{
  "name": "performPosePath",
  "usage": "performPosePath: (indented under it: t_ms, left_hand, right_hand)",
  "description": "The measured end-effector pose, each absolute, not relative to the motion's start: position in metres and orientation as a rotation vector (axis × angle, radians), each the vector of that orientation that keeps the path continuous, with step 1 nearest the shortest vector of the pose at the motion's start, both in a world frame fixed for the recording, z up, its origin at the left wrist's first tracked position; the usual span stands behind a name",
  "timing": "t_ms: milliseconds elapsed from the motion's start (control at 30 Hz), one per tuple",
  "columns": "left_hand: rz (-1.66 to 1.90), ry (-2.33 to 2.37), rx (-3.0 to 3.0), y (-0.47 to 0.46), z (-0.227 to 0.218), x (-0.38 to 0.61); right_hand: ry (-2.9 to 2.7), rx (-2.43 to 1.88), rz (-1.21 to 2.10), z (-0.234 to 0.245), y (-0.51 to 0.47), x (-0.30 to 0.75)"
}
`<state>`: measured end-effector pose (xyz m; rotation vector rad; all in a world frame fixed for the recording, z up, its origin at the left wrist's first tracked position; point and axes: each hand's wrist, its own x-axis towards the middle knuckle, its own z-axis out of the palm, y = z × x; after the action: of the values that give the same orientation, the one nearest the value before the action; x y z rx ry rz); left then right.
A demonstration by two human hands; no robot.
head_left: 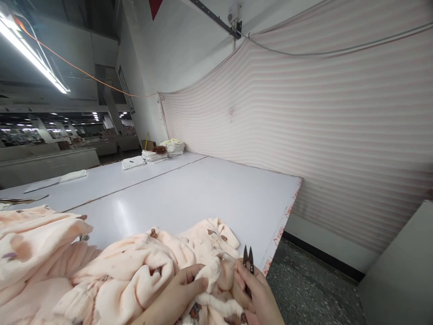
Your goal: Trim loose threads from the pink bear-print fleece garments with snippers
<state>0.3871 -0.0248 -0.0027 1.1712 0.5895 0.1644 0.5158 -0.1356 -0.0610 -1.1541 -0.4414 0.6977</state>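
Observation:
Soft peach fleece fabric (135, 262) with small brown printed figures lies bunched along the near side of the table. My left hand (179, 291) pinches a fold of it between thumb and fingers. Just to the right, my right hand (255, 293) is closed around small black thread snips (248, 262), whose two pointed blades stick up slightly apart. The thumb and forefinger of that hand also touch the edge of the fabric. A second heap of the same fleece (40, 253) lies at the left.
The pale table (203, 189) ends at a taped right edge (287, 216). Stacks of folded white cloth (155, 155) stand at the far end. A striped cloth sheet (304, 113) hangs along the wall. Speckled floor (311, 280) lies to the right.

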Motion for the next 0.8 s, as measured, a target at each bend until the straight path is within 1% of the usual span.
performPosePath:
  t_ms: [67, 100, 200, 267, 333, 400, 467, 600, 800]
  left_hand:
    - [0.171, 0.588, 1.174, -0.028, 0.004, 0.387]
    - [0.175, 0.593, 1.224, -0.029, 0.007, 0.387]
    - [0.186, 0.673, 1.649, -0.032, 0.01, 0.387]
    - [0.348, 0.726, 1.997, -0.032, 0.007, 0.386]
    - [0.579, 0.798, 2.132, -0.031, 0.003, 0.385]
    - [0.674, 0.892, 2.023, -0.031, -0.001, 0.383]
    - [0.622, 0.929, 1.788, -0.033, -0.003, 0.381]
    - [0.513, 0.775, 1.42, -0.039, -0.003, 0.379]
    - [0.539, 0.738, 1.415, -0.036, -0.001, 0.376]
  right_hand:
    - [-0.412, -1.234, 0.753, -0.065, -0.142, 0.519]
    - [-0.446, -1.293, 0.724, -0.065, -0.144, 0.521]
    - [-0.688, -1.482, 0.486, -0.058, -0.146, 0.528]
    - [-0.888, -1.58, 0.365, -0.051, -0.145, 0.531]
    - [-1.063, -1.645, 0.346, -0.048, -0.145, 0.53]
    - [-1.189, -1.69, 0.348, -0.049, -0.147, 0.526]
    - [-1.238, -1.688, 0.331, -0.051, -0.151, 0.521]
    - [-1.202, -1.603, 0.269, -0.046, -0.152, 0.513]
    - [-1.233, -1.664, 0.045, -0.041, -0.14, 0.505]
